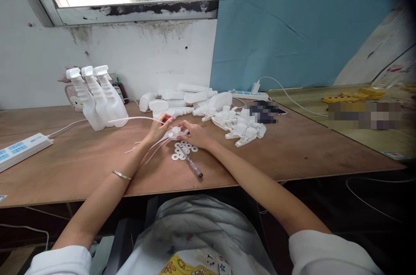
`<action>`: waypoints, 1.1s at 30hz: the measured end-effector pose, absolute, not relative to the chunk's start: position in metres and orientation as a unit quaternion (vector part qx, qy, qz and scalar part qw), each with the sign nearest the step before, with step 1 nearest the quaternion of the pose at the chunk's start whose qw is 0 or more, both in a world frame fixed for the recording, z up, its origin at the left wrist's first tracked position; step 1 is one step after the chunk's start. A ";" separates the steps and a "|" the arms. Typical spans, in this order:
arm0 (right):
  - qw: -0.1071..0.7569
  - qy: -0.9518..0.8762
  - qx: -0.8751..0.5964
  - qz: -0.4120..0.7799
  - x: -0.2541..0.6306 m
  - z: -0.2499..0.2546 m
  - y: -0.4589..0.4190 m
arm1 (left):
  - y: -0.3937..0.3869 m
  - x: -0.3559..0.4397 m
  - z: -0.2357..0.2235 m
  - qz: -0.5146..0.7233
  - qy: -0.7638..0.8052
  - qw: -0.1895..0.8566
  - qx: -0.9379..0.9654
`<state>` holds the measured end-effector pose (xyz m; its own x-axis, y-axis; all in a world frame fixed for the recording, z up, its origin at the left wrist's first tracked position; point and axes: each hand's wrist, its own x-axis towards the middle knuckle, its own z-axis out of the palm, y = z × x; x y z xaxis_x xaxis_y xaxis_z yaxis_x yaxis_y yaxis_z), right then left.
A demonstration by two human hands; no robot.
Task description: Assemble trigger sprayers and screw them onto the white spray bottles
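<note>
My left hand (pixel 160 127) and my right hand (pixel 195 134) meet over the wooden table (pixel 81 158), both closed on a white spray-trigger head (pixel 175 132). A thin white dip tube (pixel 136 118) arcs out to the left from my left hand's fingers. Just in front of my hands lie several white washer rings (pixel 182 150) and a pen-like tool (pixel 192 164). More loose thin tubes (pixel 143 147) lie under my left wrist.
Three assembled white spray bottles (pixel 97 97) stand at the back left. Empty white bottles (pixel 182 97) and a heap of trigger heads (pixel 240 125) lie behind and to the right. A power strip (pixel 19 149) sits at the left, another (pixel 248 94) at the back.
</note>
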<state>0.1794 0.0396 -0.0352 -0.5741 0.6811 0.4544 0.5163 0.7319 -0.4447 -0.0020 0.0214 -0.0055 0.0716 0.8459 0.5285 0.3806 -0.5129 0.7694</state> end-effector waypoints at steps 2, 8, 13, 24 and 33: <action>0.308 -0.877 -0.345 0.131 0.180 -0.034 0.039 | 0.022 -0.003 -0.005 0.506 0.465 0.205 0.697; 0.307 -0.877 -0.343 0.136 0.179 -0.034 0.039 | 0.021 -0.004 -0.008 0.468 0.467 0.260 0.703; 0.308 -0.876 -0.342 0.143 0.179 -0.035 0.040 | 0.017 -0.003 -0.009 0.469 0.454 0.274 0.707; 0.310 -0.877 -0.336 0.147 0.179 -0.035 0.040 | 0.017 0.000 -0.007 0.507 0.486 0.207 0.681; 0.311 -0.879 -0.332 0.145 0.180 -0.031 0.036 | 0.016 0.006 -0.013 0.568 0.465 0.256 0.629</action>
<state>0.1795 0.0357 -0.0307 -0.5859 0.6732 0.4512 0.4930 0.7379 -0.4609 0.0062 0.0158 -0.0133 -0.0769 0.8755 0.4770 0.2948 -0.4371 0.8497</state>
